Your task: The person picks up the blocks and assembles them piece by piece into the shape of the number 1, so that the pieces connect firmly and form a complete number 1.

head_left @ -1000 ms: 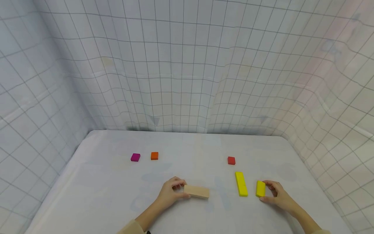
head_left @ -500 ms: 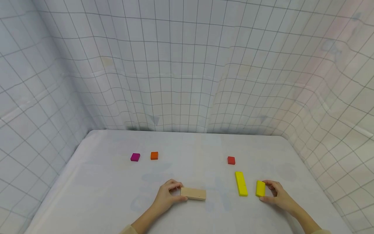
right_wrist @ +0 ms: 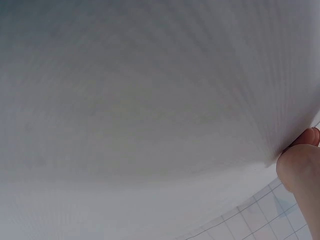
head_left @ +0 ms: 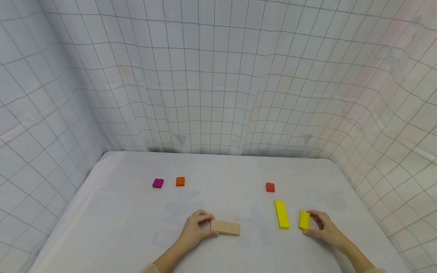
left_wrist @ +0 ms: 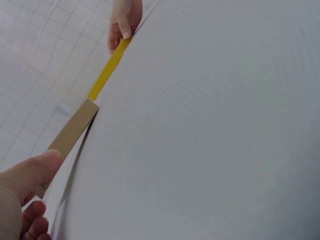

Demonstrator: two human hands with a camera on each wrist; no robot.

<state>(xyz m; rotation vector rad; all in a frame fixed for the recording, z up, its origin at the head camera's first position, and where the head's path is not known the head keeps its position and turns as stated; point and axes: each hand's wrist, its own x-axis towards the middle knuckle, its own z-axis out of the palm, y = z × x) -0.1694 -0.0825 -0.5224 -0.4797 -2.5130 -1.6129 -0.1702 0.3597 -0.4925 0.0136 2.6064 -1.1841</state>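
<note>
My left hand point(head_left: 193, 230) pinches the left end of a plain wooden block point(head_left: 225, 227) between thumb and fingers, near the front middle of the table. In the left wrist view the thumb presses on the wooden block point(left_wrist: 74, 129), and a dark line of shadow runs beside it. At the right, my right hand point(head_left: 326, 229) holds a short yellow block point(head_left: 304, 220) by its two ends. Left of that block lies a longer yellow block point(head_left: 282, 214), touched by neither hand. The right wrist view catches only part of the right hand point(right_wrist: 302, 170); the block is hidden there.
Farther back on the white-covered table point(head_left: 218, 174) lie a red block point(head_left: 270, 187), an orange block point(head_left: 180, 181) and a purple block point(head_left: 158, 183). White gridded cloth point(head_left: 218, 94) hangs behind the table and along both sides.
My left hand has moved a little left and nearer to me with the wooden block, whose far end has swung slightly. The right hand and the other blocks stay where they were.
</note>
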